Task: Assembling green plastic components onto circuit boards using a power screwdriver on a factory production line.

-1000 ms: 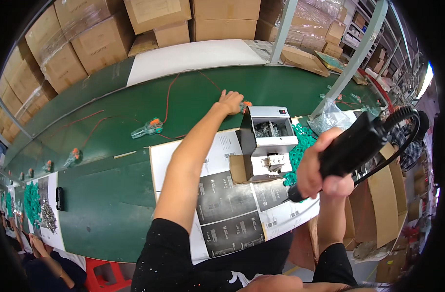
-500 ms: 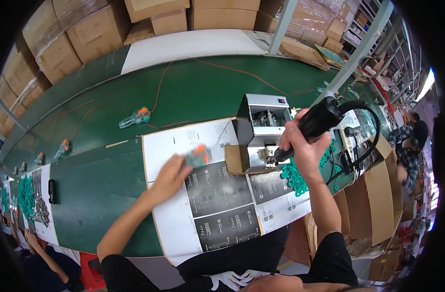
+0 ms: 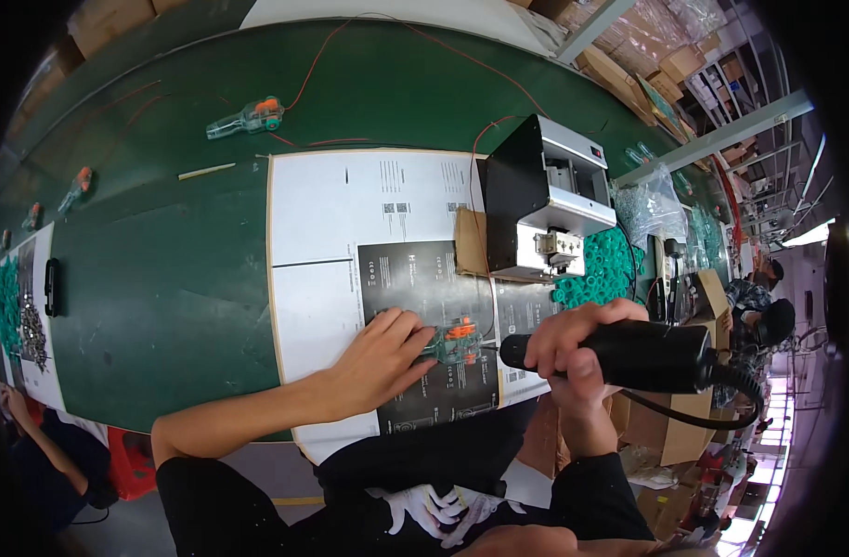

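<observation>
My left hand (image 3: 373, 364) rests over the printed sheets, its fingers closed on one end of a clear plastic housing (image 3: 458, 343) with orange and teal parts. In my right hand (image 3: 577, 362) is a black electric screwdriver (image 3: 661, 356), lying nearly level. Its bit points left at the housing's right end; whether the two touch, I cannot tell. Beyond my right hand stands a black and silver screw feeder (image 3: 522, 195) with a red switch. Small teal rings (image 3: 605, 265) lie heaped beside it.
A similar housing (image 3: 248, 119) with a red wire lies at the back of the green bench (image 3: 164, 306). A coiled cable (image 3: 745, 385) hangs from the screwdriver. At the far left are a black marker-like object (image 3: 51, 288) and another person's arm (image 3: 39, 436).
The screwdriver has come away from the feeder's front and swung from steep to nearly level, toward me. My left hand has brought the housing rightward and nearer. The view has shifted.
</observation>
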`<state>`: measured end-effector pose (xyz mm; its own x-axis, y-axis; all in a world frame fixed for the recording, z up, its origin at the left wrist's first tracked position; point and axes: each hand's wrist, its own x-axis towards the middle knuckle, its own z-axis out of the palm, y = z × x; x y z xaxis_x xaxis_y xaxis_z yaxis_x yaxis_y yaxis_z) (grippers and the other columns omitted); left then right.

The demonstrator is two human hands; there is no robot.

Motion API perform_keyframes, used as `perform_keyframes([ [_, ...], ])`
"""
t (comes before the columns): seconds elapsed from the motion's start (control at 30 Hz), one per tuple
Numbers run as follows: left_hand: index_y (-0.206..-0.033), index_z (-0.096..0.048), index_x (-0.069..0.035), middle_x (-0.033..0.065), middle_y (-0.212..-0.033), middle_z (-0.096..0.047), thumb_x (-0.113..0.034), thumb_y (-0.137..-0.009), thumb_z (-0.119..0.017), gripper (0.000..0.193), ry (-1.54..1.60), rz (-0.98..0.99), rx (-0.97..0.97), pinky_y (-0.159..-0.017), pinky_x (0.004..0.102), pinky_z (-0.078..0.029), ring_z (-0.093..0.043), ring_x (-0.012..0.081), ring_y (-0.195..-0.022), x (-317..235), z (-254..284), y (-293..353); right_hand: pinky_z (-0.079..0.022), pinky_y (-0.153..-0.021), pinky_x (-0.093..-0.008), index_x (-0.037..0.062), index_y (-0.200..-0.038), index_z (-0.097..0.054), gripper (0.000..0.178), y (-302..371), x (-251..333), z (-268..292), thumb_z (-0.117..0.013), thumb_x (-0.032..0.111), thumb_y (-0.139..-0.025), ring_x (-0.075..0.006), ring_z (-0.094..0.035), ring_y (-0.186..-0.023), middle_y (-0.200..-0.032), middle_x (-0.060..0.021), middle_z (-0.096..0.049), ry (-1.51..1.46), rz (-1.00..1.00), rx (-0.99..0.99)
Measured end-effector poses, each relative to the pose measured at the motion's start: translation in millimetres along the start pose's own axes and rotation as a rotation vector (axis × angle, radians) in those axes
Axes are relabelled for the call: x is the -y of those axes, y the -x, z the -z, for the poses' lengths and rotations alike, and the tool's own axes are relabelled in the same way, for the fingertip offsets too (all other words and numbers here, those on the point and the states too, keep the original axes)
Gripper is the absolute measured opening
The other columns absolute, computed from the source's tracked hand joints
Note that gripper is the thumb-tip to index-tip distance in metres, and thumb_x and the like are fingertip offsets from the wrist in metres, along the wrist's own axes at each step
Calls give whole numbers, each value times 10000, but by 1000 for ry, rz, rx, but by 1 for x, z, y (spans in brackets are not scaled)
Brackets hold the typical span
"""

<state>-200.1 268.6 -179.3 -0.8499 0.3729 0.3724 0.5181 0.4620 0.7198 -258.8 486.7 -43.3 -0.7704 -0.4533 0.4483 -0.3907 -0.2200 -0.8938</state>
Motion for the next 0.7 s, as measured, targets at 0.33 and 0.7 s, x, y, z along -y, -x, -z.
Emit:
perform_keyframes([
  [0.33,-1155,-582,40,142,-1055,-497,-182,-905,-723,363,-51,-13,11,-867,388,-466,-502,298,-992,4,-1,4,-531,-562,-375,141,-1233,-372,425,0,-22,-5,-681,86,-947,-212,-587,-570,-715,-82,-581,1,-27,31],
  [0.7,-1107,-616,15,120,-1006,-531,-180,-806,-790,398,-81,39,-78,-814,392,-483,-546,295,-934,4,-3,7,-525,-540,-363,128,-1110,-409,395,10,-38,-20,-708,-14,-896,-189,-573,-554,-742,-76,-576,29,67,66],
])
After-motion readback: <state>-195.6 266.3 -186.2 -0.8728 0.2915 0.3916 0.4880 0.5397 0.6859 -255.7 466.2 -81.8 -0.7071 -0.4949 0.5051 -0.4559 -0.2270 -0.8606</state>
